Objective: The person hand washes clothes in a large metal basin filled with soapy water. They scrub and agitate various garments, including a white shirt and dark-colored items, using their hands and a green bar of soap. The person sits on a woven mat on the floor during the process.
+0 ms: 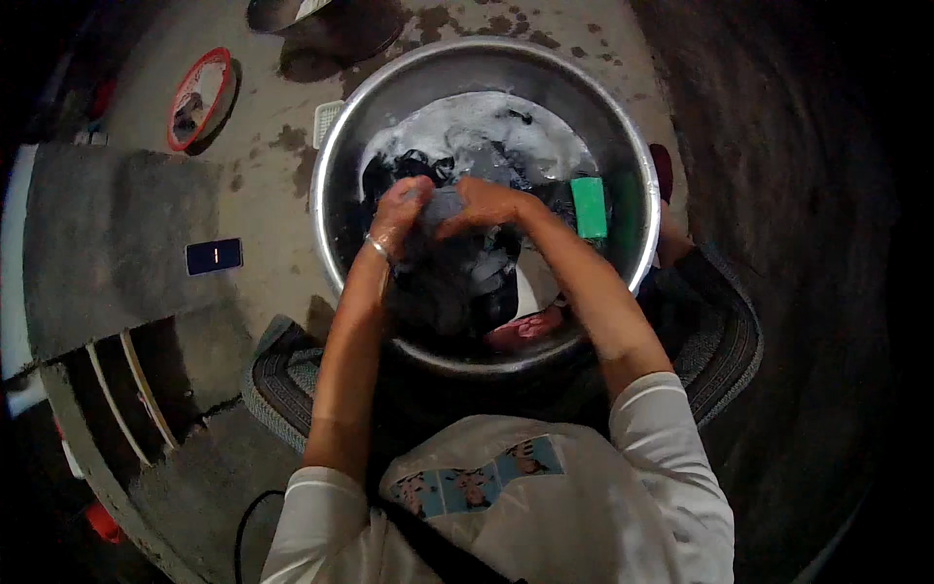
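Observation:
A large round metal basin (pixel 489 47) stands before me, holding soapy water and wet clothes. Over its middle, my left hand (pixel 400 212) and my right hand (pixel 485 204) both grip a grey piece of cloth (pixel 441 206). Below and around the hands lie soaked dark clothes (pixel 445 292). White suds (pixel 452 120) float along the basin's far side. Against the right inner wall rests a green rectangular block (pixel 589 207), which looks like laundry soap. A pinkish-red cloth (pixel 527 328) lies at the near inner edge.
Beyond the basin, a dark tub (pixel 336 29) stands at the top. A red-rimmed bowl (pixel 198 98) with contents sits at upper left. Close to the basin's left rim is a white plastic basket (pixel 328 120). A smartphone (pixel 214 256) lies to the left. Wet patches mark the concrete floor (pixel 270 190).

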`<state>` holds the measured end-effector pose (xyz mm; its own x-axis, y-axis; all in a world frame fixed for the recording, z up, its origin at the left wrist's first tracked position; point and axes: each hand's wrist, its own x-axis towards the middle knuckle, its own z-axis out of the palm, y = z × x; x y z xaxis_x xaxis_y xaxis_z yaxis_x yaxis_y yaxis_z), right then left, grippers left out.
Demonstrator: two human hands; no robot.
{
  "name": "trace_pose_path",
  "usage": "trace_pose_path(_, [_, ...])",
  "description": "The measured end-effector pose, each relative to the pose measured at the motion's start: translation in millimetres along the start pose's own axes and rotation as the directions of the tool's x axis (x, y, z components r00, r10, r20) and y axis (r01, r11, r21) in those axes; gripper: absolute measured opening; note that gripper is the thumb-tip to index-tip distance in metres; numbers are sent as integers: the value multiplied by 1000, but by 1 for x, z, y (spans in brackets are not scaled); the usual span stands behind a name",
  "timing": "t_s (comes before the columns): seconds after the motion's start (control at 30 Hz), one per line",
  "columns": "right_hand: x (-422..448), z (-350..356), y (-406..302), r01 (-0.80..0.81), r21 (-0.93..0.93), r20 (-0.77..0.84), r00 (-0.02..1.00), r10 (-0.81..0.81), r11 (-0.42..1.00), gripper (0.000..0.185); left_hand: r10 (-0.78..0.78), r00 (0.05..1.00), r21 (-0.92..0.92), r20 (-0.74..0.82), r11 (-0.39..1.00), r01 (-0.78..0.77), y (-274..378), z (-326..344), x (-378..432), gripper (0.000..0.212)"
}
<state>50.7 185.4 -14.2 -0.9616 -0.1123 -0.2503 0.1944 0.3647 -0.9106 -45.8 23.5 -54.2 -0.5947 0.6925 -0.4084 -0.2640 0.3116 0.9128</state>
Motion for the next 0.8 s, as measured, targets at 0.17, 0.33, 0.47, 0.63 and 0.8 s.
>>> trace_pose_path(0.17, [4,-6,71,18,823,-360,791,495,568,31,-172,972,715,159,699,7,8,-21,-4,40])
trace_pose_path(0.33, [12,16,28,276,792,-481,831,279,545,23,-86,990,-181,-110,981,65,-4,-9,-17,42])
trace_pose_path(0.47, [31,71,3,335,-141,-524,773,-358,931,32,489,855,233,-174,864,-447,-26,3,-1,36])
trace_pose_path(0.63, [54,47,41,-267,-134,-715,693,93,954,28,-331,915,-547,-230,821,160,-53,45,16,29])
trace_pose_path(0.8, [39,77,14,-42,-234,-690,711,-136,971,29,-189,972,-763,-140,646,16,-71,24,23,34])
